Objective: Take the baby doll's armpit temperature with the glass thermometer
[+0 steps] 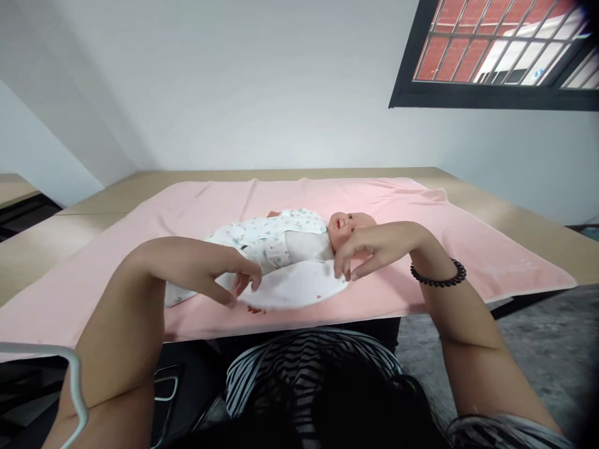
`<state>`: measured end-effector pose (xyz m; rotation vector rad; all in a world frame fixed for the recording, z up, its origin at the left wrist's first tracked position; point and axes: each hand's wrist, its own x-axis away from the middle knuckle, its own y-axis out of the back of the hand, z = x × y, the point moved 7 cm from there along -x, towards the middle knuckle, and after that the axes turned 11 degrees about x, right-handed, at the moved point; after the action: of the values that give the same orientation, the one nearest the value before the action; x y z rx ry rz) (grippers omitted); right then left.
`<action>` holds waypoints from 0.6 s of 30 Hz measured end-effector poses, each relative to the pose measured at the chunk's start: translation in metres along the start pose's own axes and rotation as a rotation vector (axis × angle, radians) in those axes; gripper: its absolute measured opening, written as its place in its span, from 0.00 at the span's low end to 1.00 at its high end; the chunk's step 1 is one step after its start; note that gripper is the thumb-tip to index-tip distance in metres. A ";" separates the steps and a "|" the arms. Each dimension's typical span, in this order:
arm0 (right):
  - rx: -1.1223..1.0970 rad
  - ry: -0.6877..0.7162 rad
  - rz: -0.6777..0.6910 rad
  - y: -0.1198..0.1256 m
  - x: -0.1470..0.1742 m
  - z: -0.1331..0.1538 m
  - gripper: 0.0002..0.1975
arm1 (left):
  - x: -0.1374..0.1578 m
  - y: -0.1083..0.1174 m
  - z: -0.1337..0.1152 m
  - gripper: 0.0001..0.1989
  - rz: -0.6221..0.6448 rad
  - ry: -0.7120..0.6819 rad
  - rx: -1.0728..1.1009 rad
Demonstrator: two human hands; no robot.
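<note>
A baby doll lies on its back with its head to the right, dressed in a white baby romper with a small green print. The romper's near front flap is folded open towards me, its plain white inner side up. My right hand pinches the flap's right corner beside the doll's head. At the flap's left end, my left hand has its curled fingers and thumb on the edge. A small doll hand shows below the flap; that arm is hidden beneath it.
Under the doll a pink blanket covers most of the wooden table. A grey-white tube-like bar crosses in front of my left forearm. A dark seat stands below the table's near edge. Behind are a wall and a barred window.
</note>
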<state>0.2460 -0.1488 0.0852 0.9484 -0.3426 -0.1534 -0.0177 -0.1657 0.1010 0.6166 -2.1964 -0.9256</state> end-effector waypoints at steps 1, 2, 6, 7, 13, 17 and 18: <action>0.003 -0.005 -0.031 0.002 0.000 0.003 0.18 | -0.001 -0.003 0.001 0.13 0.035 -0.007 0.038; 0.037 -0.030 -0.110 0.008 -0.001 0.003 0.19 | -0.004 -0.004 0.002 0.14 0.035 -0.019 0.048; 0.357 -0.280 -0.462 0.033 -0.013 -0.014 0.16 | -0.026 0.024 0.016 0.21 -0.391 0.015 -0.191; 0.444 -0.350 -0.497 0.036 -0.018 -0.021 0.15 | -0.032 0.030 0.020 0.23 -0.491 0.062 -0.247; 0.579 -0.569 -0.293 0.030 -0.051 -0.056 0.04 | -0.063 0.022 0.028 0.14 -0.376 0.199 -0.332; 0.616 -0.531 -0.266 0.047 -0.058 -0.057 0.09 | -0.063 0.031 0.026 0.13 -0.390 0.201 -0.350; 0.612 -0.530 -0.269 0.054 -0.059 -0.059 0.09 | -0.063 0.036 0.028 0.14 -0.403 0.220 -0.350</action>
<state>0.2106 -0.0565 0.0847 1.5591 -0.7769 -0.5751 -0.0019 -0.0910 0.0885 0.9561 -1.6901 -1.3414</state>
